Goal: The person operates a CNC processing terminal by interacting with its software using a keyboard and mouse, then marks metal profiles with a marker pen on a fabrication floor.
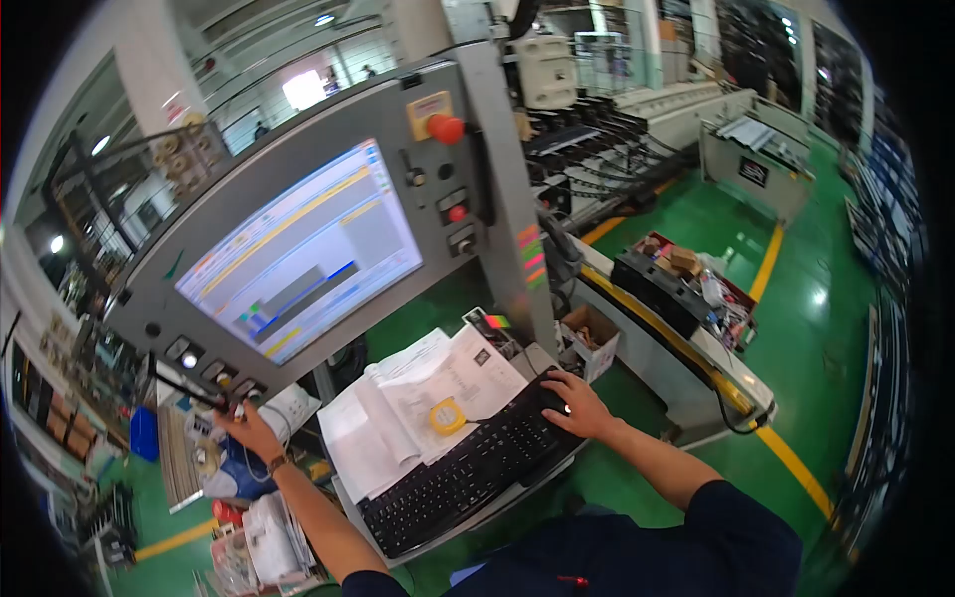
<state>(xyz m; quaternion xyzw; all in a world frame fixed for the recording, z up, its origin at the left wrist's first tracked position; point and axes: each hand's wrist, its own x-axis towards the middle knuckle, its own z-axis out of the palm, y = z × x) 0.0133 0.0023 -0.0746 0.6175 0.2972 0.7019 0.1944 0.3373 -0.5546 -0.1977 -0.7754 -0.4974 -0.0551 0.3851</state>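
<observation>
The right hand point(575, 403) lies cupped over a dark mouse point(549, 388) at the right end of the black keyboard point(458, 478). The mouse is likely light, rigid and quick to slide, best held by its flanks under the palm. The left hand point(249, 430) reaches the button row point(189, 359) under the screen point(308, 254); I cannot tell whether its fingers are pinching anything.

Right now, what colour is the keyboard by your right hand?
Black: the keyboard by the right hand shows best in the head view.
</observation>
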